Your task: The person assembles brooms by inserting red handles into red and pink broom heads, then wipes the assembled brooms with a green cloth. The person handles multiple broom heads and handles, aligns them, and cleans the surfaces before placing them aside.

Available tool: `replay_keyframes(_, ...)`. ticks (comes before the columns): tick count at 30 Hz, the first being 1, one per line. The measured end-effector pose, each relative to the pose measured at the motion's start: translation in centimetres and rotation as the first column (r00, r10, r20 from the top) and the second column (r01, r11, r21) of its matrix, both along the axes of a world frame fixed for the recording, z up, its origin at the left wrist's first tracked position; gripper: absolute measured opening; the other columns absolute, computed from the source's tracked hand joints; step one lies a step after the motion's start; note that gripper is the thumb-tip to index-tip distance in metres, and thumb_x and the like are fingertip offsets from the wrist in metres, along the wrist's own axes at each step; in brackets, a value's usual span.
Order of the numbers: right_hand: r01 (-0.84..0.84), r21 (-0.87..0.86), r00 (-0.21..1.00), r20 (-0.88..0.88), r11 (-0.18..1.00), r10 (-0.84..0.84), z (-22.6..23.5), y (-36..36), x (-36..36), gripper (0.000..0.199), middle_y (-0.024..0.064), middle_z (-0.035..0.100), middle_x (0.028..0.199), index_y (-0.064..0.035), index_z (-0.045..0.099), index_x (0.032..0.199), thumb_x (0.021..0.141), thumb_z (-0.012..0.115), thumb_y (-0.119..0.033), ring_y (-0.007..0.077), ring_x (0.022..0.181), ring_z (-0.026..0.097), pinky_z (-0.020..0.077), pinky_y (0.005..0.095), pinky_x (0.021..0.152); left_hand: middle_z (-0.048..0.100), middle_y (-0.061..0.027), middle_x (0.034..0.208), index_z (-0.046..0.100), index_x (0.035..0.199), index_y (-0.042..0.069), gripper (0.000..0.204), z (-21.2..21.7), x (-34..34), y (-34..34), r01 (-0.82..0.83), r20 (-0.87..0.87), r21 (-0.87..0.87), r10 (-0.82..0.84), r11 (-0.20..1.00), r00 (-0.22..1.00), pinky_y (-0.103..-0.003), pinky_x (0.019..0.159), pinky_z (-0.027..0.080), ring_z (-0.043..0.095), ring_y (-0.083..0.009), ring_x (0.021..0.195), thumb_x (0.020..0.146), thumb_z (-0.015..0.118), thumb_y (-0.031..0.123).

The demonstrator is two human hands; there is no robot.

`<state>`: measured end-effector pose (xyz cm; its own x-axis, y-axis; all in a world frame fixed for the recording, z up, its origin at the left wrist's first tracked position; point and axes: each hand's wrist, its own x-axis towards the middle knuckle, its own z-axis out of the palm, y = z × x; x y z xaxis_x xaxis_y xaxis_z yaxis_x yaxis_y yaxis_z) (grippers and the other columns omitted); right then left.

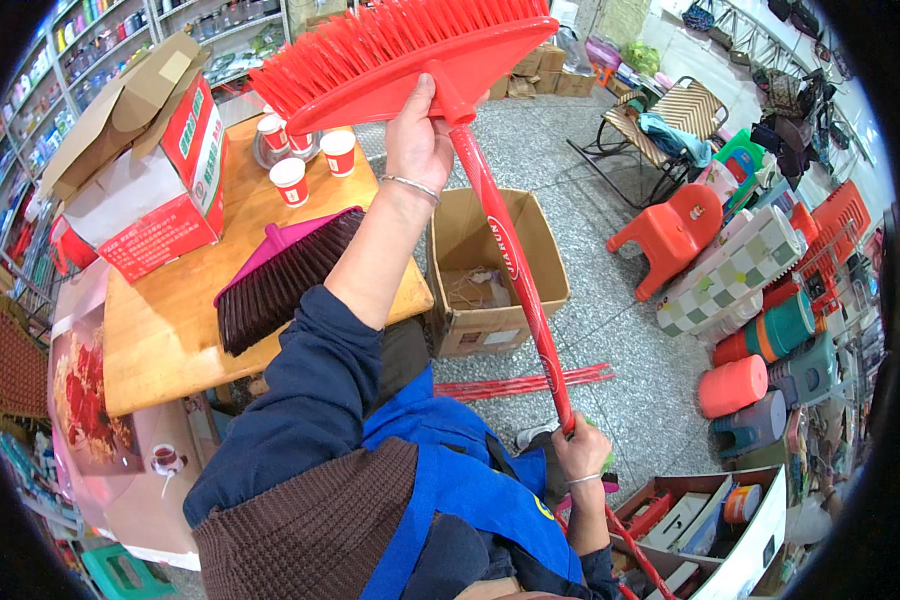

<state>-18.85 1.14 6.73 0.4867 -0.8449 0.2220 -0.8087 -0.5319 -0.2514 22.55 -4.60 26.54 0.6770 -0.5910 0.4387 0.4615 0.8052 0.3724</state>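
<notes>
A red broom (pixel 492 215) is held up slantwise before me, its bristles turned upward at the top of the view. My left hand (pixel 417 140) grips the red broom head (pixel 500 58) beside the socket where the handle joins, the thumb lying on the plastic. Lower right, my right hand (pixel 582 450) is closed round the lower part of the red handle. A loose purple broom head (pixel 282 248) with dark bristles lies on the wooden table, partly behind my left forearm.
Several paper cups (pixel 289 183) and a cardboard carton (pixel 155 190) stand on the wooden table (pixel 160 350). An open cardboard box (pixel 485 325) sits on the floor, with red sticks (pixel 520 382) nearby. Stools, a red child's chair (pixel 670 235) and a divided bin (pixel 710 520) line my right.
</notes>
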Motion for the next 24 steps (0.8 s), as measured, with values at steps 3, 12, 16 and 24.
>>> replay_keyframes(3,0.018,0.004,0.999,-0.032,1.0,-0.018,0.0,0.2,0.0,0.021,0.0146,0.061,0.064,-0.0115,0.059,0.079,0.069,0.07,-0.027,0.0345,0.059,0.062,0.0477,0.0462,0.053,0.056,-0.0167,0.121,0.043,0.126,0.0,0.035,0.2,-0.4,0.3,0.033,-0.026,-0.058,-0.035,0.998,0.999,-0.053,0.085,0.056,0.06,-0.0325,0.107,0.095,0.052,0.013)
replay_keyframes(12,0.037,0.02,0.999,-0.011,0.999,-0.037,-0.1,1.0,-0.6,0.015,0.0171,0.059,0.058,-0.0113,0.061,0.08,0.07,0.064,-0.022,0.037,0.056,0.06,0.0466,0.0473,0.053,0.056,-0.02,0.123,0.045,0.125,-0.006,0.038,0.2,-1.4,1.0,-0.028,0.05,-0.068,0.031,0.997,0.998,-0.055,0.093,0.051,0.057,-0.0346,0.113,0.095,0.054,0.015)
replay_keyframes(16,0.043,0.001,0.999,-0.006,0.999,-0.043,-0.1,1.5,-0.4,0.014,0.0165,0.059,0.058,-0.0122,0.062,0.08,0.07,0.065,-0.022,0.0368,0.055,0.06,0.047,0.0471,0.053,0.057,-0.0196,0.121,0.046,0.124,-0.005,0.036,0.1,-1.2,1.0,-0.034,0.022,-0.028,0.035,0.999,0.999,-0.054,0.091,0.052,0.058,-0.0339,0.111,0.095,0.054,0.014)
replay_keyframes(24,0.021,0.013,1.0,-0.012,1.0,-0.021,-0.5,1.3,-0.2,0.014,0.0163,0.059,0.059,-0.0119,0.063,0.081,0.071,0.065,-0.022,0.0362,0.056,0.061,0.0472,0.0469,0.053,0.058,-0.0191,0.119,0.047,0.123,-0.005,0.034,-0.7,-1.0,1.1,-0.043,0.061,-0.016,0.043,0.999,0.997,-0.052,0.087,0.055,0.061,-0.0337,0.105,0.095,0.053,0.013)
